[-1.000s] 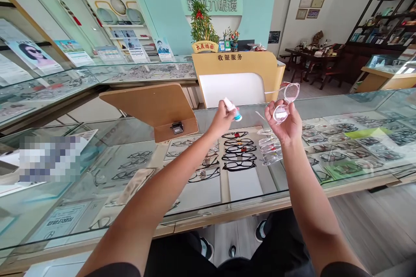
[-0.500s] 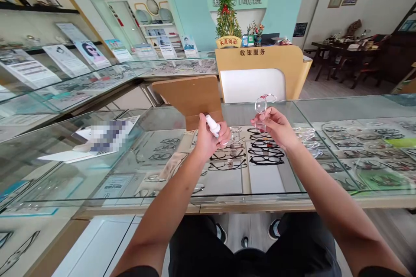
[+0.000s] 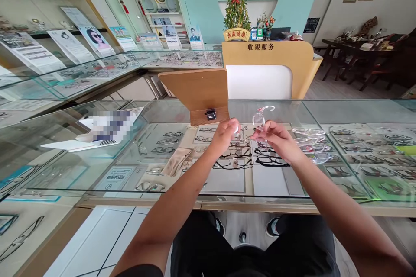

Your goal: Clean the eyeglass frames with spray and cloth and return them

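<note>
Over the glass counter, my right hand (image 3: 280,139) pinches a pair of clear-framed eyeglasses (image 3: 259,120), one round lens up and a temple sticking out at the top. My left hand (image 3: 224,137) is wrapped round a small white spray bottle (image 3: 236,130). Only the bottle's end shows between the fingers, pointing toward the eyeglasses; my hand hides the rest. The bottle and the eyeglasses are close together but apart. Below both hands, under the glass, lie rows of dark-framed eyeglasses (image 3: 272,161).
A brown wooden stand (image 3: 201,91) is on the counter beyond my left hand, with a small black item (image 3: 210,114) on its base. White papers (image 3: 97,132) lie to the left. The counter's front edge (image 3: 227,205) runs before my knees. A cashier desk (image 3: 302,67) stands behind.
My left hand has moved right toward the eyeglasses and turned, so the bottle points at them. My right hand has lowered the eyeglasses slightly. The black item on the stand has come into view.
</note>
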The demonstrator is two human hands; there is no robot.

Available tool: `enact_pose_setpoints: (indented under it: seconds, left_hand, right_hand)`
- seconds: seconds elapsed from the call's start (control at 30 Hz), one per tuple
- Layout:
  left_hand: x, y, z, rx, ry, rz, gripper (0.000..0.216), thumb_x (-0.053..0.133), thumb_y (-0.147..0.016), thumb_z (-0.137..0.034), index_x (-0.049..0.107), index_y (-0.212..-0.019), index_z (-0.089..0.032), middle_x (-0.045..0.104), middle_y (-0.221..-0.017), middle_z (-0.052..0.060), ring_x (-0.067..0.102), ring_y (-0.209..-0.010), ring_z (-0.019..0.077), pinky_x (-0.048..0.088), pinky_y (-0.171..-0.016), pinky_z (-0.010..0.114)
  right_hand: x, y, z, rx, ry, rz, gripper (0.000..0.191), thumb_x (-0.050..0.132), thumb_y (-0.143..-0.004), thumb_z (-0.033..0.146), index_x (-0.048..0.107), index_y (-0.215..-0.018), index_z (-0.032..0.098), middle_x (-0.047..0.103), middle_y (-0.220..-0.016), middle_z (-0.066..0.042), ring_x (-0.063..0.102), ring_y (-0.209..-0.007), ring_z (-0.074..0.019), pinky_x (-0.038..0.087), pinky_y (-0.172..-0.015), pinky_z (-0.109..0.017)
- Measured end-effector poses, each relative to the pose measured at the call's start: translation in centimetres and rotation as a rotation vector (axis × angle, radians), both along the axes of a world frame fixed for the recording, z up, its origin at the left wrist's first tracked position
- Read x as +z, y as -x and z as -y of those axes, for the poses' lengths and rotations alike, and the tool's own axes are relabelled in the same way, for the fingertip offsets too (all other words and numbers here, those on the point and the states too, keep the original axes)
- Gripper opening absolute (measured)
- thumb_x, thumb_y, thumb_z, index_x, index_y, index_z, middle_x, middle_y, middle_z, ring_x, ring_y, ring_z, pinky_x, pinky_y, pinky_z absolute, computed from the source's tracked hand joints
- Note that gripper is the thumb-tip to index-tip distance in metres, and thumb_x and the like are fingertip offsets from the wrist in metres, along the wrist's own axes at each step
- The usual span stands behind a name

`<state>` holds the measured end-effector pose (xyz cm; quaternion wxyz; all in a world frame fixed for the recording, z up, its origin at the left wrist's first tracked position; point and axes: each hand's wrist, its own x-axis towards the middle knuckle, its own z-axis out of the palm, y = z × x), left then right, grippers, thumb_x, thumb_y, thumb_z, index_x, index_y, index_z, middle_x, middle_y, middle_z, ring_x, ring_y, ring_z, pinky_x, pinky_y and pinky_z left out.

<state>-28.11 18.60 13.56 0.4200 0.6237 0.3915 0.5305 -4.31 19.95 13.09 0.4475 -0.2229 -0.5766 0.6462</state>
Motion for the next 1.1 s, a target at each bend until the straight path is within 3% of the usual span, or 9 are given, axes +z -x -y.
enact_pose_setpoints:
  seconds: [0.17,0.37,0.47,0.73,0.87,1.0,1.1]
  left_hand:
    - [-0.1,-0.7,1.3,0.113,-0.156,-0.274,0.046,0.061,-0.099,-0.061,0.051,-0.076,-0.022,0.048,-0.075,-0.002,0.045,-0.074,0.0165,0.033,-0.071,0.033]
    - [0.1,-0.4,1.0,0.031,-0.042,-0.180,0.053,0.048,-0.101,-0.071,0.054,-0.081,-0.023,0.051,-0.080,0.000,0.041,-0.069,0.0162,0.035,-0.066,0.033]
    - [0.1,-0.2,0.7,0.063,-0.056,-0.180,0.053,0.047,-0.100,-0.072,0.055,-0.082,-0.023,0.052,-0.079,0.000,0.042,-0.067,0.0163,0.036,-0.066,0.034]
    - [-0.3,-2.1,2.0,0.077,-0.270,-0.534,0.035,0.068,-0.093,-0.051,0.053,-0.080,-0.023,0.055,-0.081,0.001,0.052,-0.082,0.0207,0.040,-0.078,0.036]
    - [-0.4,-1.3,1.4,0.061,-0.168,-0.368,0.043,0.058,-0.100,-0.063,0.057,-0.084,-0.023,0.058,-0.084,0.001,0.056,-0.081,0.0197,0.046,-0.076,0.035]
    - [0.1,2.1,-0.9,0.259,-0.029,-0.080,0.052,0.061,-0.091,-0.075,0.060,-0.088,-0.023,0.063,-0.092,0.004,0.060,-0.083,0.0201,0.055,-0.075,0.034]
    - [0.2,6.1,-3.0,0.581,0.007,0.047,0.039,0.072,-0.083,-0.060,0.059,-0.092,-0.025,0.063,-0.090,0.003,0.061,-0.082,0.0189,0.054,-0.075,0.032]
  right_hand:
    - [-0.1,0.9,0.7,0.057,-0.057,0.031,0.032,0.090,-0.091,0.047,0.064,-0.087,0.028,0.083,-0.095,0.000,0.081,-0.099,-0.0236,0.057,-0.096,-0.041]
    - [0.4,0.7,0.7,0.048,0.015,-0.058,0.030,0.092,-0.090,0.044,0.066,-0.087,0.028,0.084,-0.096,0.001,0.082,-0.098,-0.0236,0.057,-0.094,-0.040]
    - [0.9,0.4,0.4,-0.023,0.064,-0.144,0.030,0.094,-0.086,0.043,0.068,-0.087,0.029,0.083,-0.097,0.001,0.081,-0.099,-0.0233,0.057,-0.092,-0.039]
    - [0.9,1.3,0.9,-0.044,0.002,-0.155,0.034,0.098,-0.083,0.043,0.066,-0.081,0.029,0.084,-0.092,0.002,0.077,-0.098,-0.0217,0.056,-0.092,-0.039]
    - [0.8,1.2,0.6,-0.059,0.016,-0.179,0.035,0.098,-0.082,0.042,0.066,-0.080,0.029,0.083,-0.089,0.003,0.077,-0.095,-0.0211,0.055,-0.089,-0.037]
    - [1.1,0.3,0.0,-0.107,0.057,-0.223,0.035,0.098,-0.083,0.041,0.065,-0.079,0.029,0.082,-0.092,0.002,0.078,-0.101,-0.0219,0.055,-0.085,-0.036]
    - [1.4,-0.3,-0.2,-0.142,0.077,-0.220,0.035,0.096,-0.083,0.042,0.064,-0.081,0.029,0.081,-0.096,0.001,0.078,-0.107,-0.0238,0.058,-0.089,-0.039]
